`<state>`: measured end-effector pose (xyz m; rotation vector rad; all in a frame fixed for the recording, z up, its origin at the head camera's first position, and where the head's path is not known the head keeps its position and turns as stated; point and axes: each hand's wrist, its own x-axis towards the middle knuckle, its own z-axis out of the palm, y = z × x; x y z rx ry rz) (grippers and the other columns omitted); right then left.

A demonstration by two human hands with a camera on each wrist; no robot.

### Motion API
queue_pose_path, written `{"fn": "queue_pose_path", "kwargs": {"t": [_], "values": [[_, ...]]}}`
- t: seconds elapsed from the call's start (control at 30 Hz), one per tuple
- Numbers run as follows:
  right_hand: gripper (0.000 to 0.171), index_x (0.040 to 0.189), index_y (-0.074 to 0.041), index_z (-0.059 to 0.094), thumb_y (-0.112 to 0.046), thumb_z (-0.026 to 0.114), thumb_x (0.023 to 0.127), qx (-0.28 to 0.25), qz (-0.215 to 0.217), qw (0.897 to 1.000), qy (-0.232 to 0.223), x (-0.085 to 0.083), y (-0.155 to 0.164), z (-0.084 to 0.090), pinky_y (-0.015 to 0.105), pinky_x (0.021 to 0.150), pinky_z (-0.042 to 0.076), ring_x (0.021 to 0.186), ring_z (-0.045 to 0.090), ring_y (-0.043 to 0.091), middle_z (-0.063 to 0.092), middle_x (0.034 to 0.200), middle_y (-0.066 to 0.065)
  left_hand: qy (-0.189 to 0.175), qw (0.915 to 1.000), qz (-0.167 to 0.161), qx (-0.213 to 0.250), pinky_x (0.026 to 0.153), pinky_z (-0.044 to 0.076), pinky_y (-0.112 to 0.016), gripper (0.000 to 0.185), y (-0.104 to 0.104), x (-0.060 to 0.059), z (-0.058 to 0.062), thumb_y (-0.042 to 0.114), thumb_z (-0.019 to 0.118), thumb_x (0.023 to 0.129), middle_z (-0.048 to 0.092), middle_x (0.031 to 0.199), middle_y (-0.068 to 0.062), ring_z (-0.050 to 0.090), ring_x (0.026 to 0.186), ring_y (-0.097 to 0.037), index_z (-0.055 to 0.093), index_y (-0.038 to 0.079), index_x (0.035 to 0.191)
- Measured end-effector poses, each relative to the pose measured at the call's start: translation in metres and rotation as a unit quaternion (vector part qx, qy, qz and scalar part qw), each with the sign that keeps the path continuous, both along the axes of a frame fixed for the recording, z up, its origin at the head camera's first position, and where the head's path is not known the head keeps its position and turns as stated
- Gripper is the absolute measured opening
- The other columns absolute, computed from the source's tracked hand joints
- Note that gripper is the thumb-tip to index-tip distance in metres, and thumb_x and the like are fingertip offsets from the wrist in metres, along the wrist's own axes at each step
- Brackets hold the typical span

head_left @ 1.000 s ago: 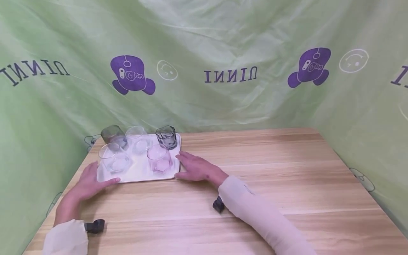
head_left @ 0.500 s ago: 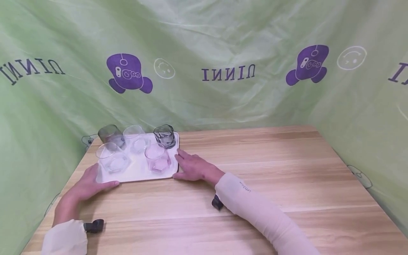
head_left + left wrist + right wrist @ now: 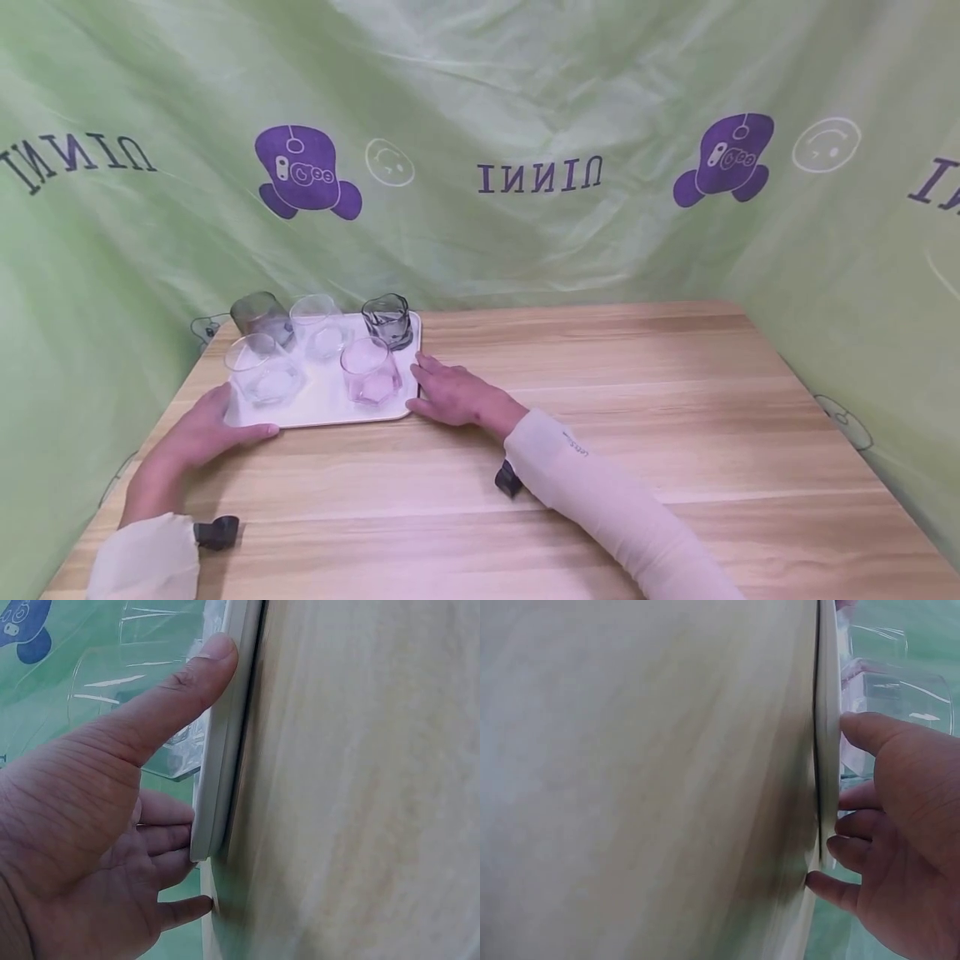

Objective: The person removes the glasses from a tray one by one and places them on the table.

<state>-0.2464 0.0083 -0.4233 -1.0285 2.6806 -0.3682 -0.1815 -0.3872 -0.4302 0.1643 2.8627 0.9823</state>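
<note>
A white rectangular tray (image 3: 322, 404) lies at the far left of the table. On it stand several drinking glasses: a clear one (image 3: 264, 379) at front left, a pink-tinted one (image 3: 371, 375) at front right, a grey one (image 3: 261, 317) at back left, another clear one (image 3: 324, 333) behind the middle, and a dark wavy one (image 3: 390, 323) at back right. My left hand (image 3: 198, 433) touches the tray's front left corner, its thumb (image 3: 202, 664) along the front edge. Against the right edge rest the extended fingers of my right hand (image 3: 457, 396).
The wooden table (image 3: 600, 400) stretches to the right and in front of the tray. Green printed cloth (image 3: 540, 233) hangs close behind the table and along both sides. A black strap piece (image 3: 217, 532) sticks out at the left wrist, another (image 3: 508, 479) at the right.
Both hands keep their places at the tray's edges, and the glasses stand as before. The head view has shifted slightly.
</note>
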Motion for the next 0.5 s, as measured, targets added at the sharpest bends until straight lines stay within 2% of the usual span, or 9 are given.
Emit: {"fn": "queue_pose_path", "kwargs": {"t": [0.17, 0.5], "values": [[0.073, 0.161, -0.002, 0.028, -0.047, 0.049, 0.108, 0.001, -0.007, 1.000, 0.002, 0.0010, -0.0015, 0.0022, 0.041, 0.122, 0.023, 0.155, 0.017, 0.023, 0.014, 0.170, 0.015, -0.055, 0.9978, 0.026, -0.025, 0.110, 0.015, -0.076, 0.127, -0.0008, 0.0022, 0.0040, 0.050, 0.077, 0.089, 0.000, 0.152, -0.052, 0.009, 0.138, -0.071, -0.008, -0.020, 0.151], [0.073, 0.160, -0.001, 0.031, -0.047, 0.052, 0.107, -0.012, -0.015, 1.000, 0.007, 0.0023, -0.0023, 0.0008, 0.037, 0.122, 0.024, 0.153, 0.025, 0.026, 0.020, 0.167, 0.018, -0.061, 0.9958, 0.032, -0.061, 0.109, 0.019, -0.076, 0.129, 0.0024, 0.0043, 0.0086, 0.057, 0.076, 0.087, 0.004, 0.151, -0.052, 0.013, 0.136, -0.071, -0.003, -0.022, 0.151]]}}
